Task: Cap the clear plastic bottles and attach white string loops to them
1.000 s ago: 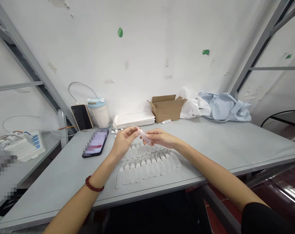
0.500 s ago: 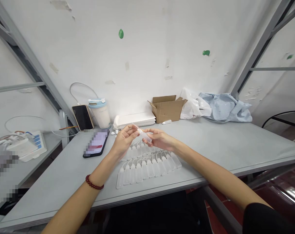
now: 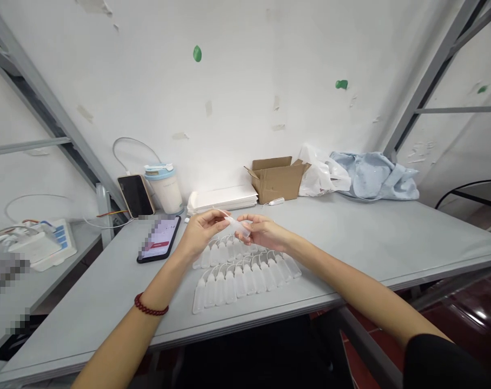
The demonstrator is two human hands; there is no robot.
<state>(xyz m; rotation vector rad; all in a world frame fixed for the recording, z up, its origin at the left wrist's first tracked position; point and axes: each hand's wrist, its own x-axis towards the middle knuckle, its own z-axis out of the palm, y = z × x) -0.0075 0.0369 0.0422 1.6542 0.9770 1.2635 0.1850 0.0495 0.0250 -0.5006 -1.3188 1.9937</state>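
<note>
A small translucent squeeze bottle (image 3: 240,229) is held tilted between my two hands, above the table. Its body sits in the fingers of my right hand (image 3: 265,232), which are closed round it. At the bottle's neck end, the fingers of my left hand (image 3: 203,232) pinch the thin white spout; the fingers partly hide the spout and neck. Below both hands, several similar bottles with curved thin spouts lie side by side in a front row (image 3: 239,281). Behind it lies another row (image 3: 215,254), partly covered by my hands.
Behind my hands lies a stack of white sheets (image 3: 225,199), beside an open cardboard box (image 3: 278,182) and a white plastic bag (image 3: 322,173). Light-blue cloth (image 3: 375,178) lies farther right. At left are a lidded cup (image 3: 166,192), a phone (image 3: 160,239) and another phone (image 3: 135,195).
My left hand has turned slightly, its fingers now more level at the bottle's spout. The right hand keeps its hold on the bottle. The view has shifted a little.
</note>
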